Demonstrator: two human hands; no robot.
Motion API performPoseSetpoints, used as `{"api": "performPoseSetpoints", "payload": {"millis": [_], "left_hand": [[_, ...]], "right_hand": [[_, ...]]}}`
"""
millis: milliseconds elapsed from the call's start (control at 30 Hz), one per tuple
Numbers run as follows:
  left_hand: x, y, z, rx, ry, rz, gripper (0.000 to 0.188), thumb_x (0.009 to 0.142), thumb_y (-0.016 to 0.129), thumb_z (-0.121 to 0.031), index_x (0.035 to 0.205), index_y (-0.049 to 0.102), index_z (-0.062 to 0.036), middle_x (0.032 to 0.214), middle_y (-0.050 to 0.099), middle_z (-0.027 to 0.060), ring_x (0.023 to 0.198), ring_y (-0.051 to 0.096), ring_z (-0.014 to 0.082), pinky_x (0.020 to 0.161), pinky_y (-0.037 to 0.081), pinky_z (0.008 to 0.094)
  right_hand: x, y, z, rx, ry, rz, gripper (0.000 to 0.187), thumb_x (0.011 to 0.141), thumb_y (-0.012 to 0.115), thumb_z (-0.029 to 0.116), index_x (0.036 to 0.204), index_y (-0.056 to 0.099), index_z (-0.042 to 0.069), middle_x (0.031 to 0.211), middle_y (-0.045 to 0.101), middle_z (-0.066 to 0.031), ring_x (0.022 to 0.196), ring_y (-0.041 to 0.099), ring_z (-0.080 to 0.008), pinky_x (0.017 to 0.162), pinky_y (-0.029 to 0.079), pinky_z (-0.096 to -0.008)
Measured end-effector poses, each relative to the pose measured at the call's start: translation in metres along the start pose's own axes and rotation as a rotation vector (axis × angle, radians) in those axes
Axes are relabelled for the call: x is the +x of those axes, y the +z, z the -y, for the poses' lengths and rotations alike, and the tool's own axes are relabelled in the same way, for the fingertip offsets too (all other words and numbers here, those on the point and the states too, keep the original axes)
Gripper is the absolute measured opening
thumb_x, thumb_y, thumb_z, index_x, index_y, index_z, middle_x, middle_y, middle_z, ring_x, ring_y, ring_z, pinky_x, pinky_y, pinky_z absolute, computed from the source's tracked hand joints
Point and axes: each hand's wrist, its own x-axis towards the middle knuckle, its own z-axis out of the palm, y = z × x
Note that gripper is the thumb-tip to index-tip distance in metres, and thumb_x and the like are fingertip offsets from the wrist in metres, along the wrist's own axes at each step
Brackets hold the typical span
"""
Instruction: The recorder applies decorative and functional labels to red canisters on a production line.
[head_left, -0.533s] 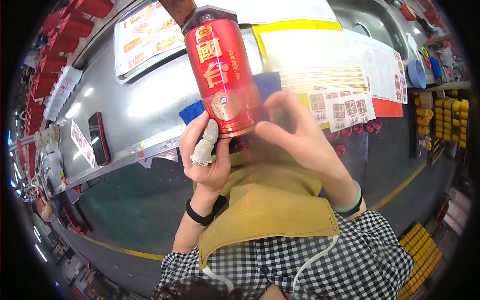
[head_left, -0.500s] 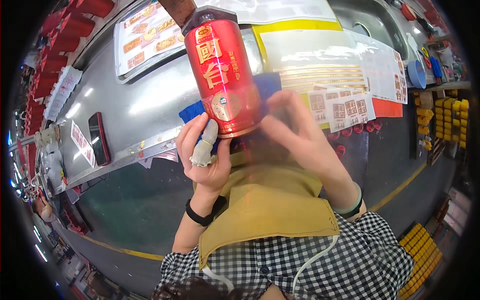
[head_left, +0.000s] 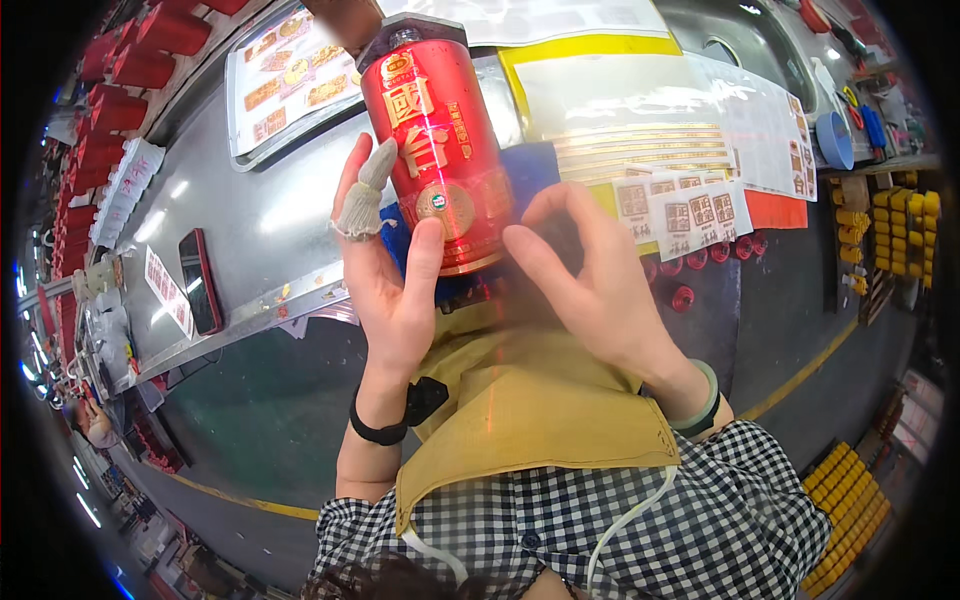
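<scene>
A glossy red bottle (head_left: pixel 430 130) with gold lettering and a round gold emblem lies tilted on a blue cloth (head_left: pixel 530 165), its dark neck end in a grey angular holder (head_left: pixel 415 30). Beside its lower left side is my left hand (head_left: pixel 390 290), fingers stretched apart, the thumb tip touching the bottle near the emblem. One finger of that hand wears a knitted off-white finger cover (head_left: pixel 365 200). My right hand (head_left: pixel 605 270) is at the bottle's lower right edge, thumb and index finger curled into a pinch. Anything between those fingertips is too small to make out.
Sticker sheets (head_left: pixel 705 215) and gold strips (head_left: pixel 645 150) lie to the right on the metal bench. A tray of printed sheets (head_left: pixel 300 70) stands at the far left, with a phone (head_left: pixel 200 280) nearer. Small red caps (head_left: pixel 718 252) line the right edge; a blue bowl (head_left: pixel 833 140) stands beyond.
My left hand has opened from its grip at the bottle's lower left, its covered finger now raised. My right thumb and index finger have moved slightly left and closer together. The bottle has shifted slightly.
</scene>
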Motion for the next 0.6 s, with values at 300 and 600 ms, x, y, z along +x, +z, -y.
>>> {"api": "performPoseSetpoints", "payload": {"millis": [300,600], "left_hand": [[0.01,0.011,-0.017,-0.141,-0.23,0.022,0.079,0.087,0.076,-0.004,0.154,0.034,-0.0022,0.158,0.032,0.0139,0.143,0.039,0.0265,0.117,0.038,0.0414],[0.012,0.013,-0.015,0.038,-0.192,0.059,0.095,0.077,0.083,-0.007,0.155,0.03,-0.0038,0.155,0.03,0.0144,0.143,0.039,0.0279,0.117,0.039,0.0422]], "right_hand": [[0.002,0.007,-0.004,0.02,0.04,-0.016,0.03,0.091,0.075,0.02,0.1,0.056,-0.001,0.092,0.064,-0.0123,0.086,0.063,-0.0225,0.079,0.05,-0.0344],[-0.002,0.002,-0.011,0.088,0.07,0.011,0.02,0.097,0.068,0.015,0.103,0.057,-0.001,0.088,0.063,-0.0095,0.082,0.061,-0.0172,0.075,0.05,-0.0316]]}}
